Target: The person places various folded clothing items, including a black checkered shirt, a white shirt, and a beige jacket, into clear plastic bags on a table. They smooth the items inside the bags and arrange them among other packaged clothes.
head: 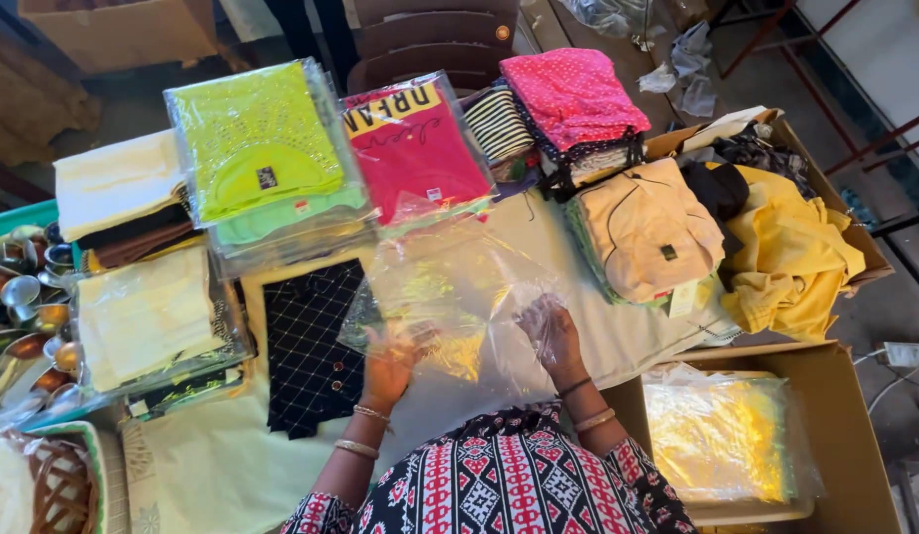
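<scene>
Fingers of my left hand (388, 364) and my right hand (547, 331) are both pinching the near edge of the clear plastic bag (450, 287), which is stretching away from them across the worktop (618, 341), its long axis running between my hands.

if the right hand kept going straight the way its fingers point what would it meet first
The right hand points up-table inside the clear plastic bag; past the bag, probably the bagged pink garment, though depth is unclear.

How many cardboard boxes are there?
3. One box at lower right holds a yellow pack; one at right holds yellow cloth; one at top left. More may be hidden.
</scene>
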